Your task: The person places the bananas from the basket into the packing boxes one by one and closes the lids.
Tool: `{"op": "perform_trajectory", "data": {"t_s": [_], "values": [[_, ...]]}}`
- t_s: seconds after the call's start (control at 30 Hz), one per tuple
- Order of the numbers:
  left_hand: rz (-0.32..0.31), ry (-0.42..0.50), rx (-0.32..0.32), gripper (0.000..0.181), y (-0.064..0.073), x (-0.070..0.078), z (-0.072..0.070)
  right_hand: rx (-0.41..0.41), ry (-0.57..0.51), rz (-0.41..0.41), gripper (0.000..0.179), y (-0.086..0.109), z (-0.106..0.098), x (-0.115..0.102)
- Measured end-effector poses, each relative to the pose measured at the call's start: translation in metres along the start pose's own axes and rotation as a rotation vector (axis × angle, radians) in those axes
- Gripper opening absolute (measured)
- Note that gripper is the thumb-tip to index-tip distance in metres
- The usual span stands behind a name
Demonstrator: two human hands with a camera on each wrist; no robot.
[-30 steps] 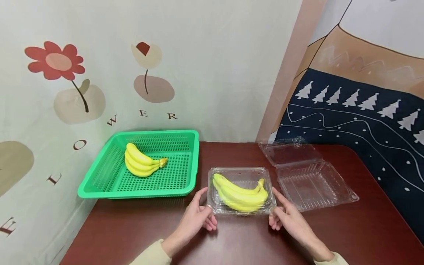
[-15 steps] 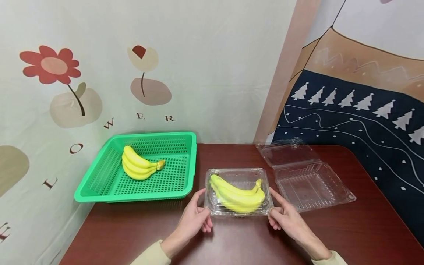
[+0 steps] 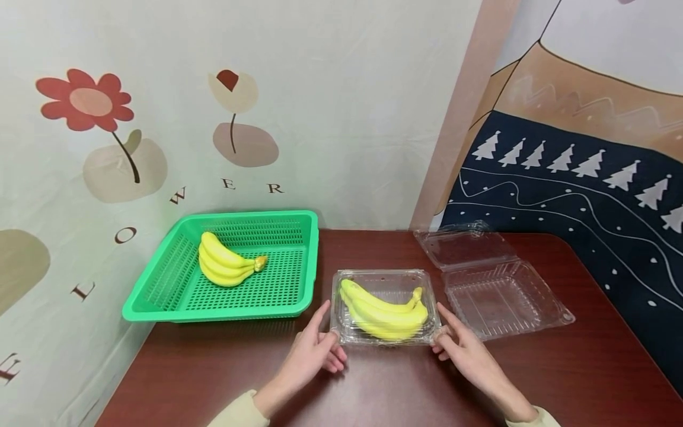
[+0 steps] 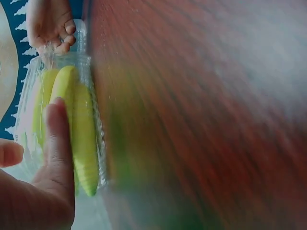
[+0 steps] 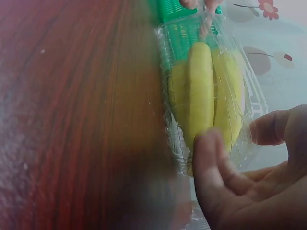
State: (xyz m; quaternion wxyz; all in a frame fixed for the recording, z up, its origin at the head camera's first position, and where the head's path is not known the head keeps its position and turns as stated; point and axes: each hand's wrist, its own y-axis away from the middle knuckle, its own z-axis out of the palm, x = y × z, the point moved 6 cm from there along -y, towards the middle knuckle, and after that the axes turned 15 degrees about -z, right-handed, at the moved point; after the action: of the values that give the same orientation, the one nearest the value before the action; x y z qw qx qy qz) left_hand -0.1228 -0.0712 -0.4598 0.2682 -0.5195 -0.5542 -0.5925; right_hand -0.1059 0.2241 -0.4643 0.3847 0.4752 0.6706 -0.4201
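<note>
A clear plastic clamshell box point(image 3: 384, 274), lid down, stands on the table with a bunch of yellow-green bananas point(image 3: 386, 317) inside. At its left side is my left hand point(image 3: 309, 353), index finger stretched forward and thumb by the front corner. On the opposite side my right hand point(image 3: 469, 356) mirrors this, its thumb at the front right corner and index finger along the wall. Both wrist views show the box point(image 4: 81, 62) with fingers beside it; exact contact is hard to make out through the clear plastic.
A green plastic basket point(image 3: 288, 311) at the left holds another bunch of bananas point(image 3: 226, 261). To the right lies a second clear clamshell point(image 3: 507, 296), its lid laid back toward the wall. All stand on the dark red-brown table point(image 3: 384, 391).
The box and both hands stay nearly in place. My left index finger has drawn slightly off the box's left side. The whole view shifts a little with the head.
</note>
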Motion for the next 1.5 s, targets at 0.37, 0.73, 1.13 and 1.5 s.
{"op": "perform_trajectory", "data": {"t_s": [0.37, 0.73, 1.13, 1.5], "values": [[0.148, -0.479, 0.268, 0.071, 0.024, 0.002, -0.012, 0.038, 0.176, -0.059, 0.072, 0.008, 0.001, -0.008], [0.283, -0.526, 0.252, 0.081, 0.029, 0.005, 0.005, 0.011, 0.177, -0.103, 0.089, 0.006, 0.005, -0.012], [0.304, -0.519, 0.232, 0.083, 0.016, 0.011, 0.015, 0.019, 0.258, -0.12, 0.091, -0.009, 0.007, -0.007], [0.312, -0.519, 0.29, 0.081, -0.007, 0.024, 0.016, 0.066, 0.208, -0.097, 0.086, -0.036, 0.011, -0.003]]}}
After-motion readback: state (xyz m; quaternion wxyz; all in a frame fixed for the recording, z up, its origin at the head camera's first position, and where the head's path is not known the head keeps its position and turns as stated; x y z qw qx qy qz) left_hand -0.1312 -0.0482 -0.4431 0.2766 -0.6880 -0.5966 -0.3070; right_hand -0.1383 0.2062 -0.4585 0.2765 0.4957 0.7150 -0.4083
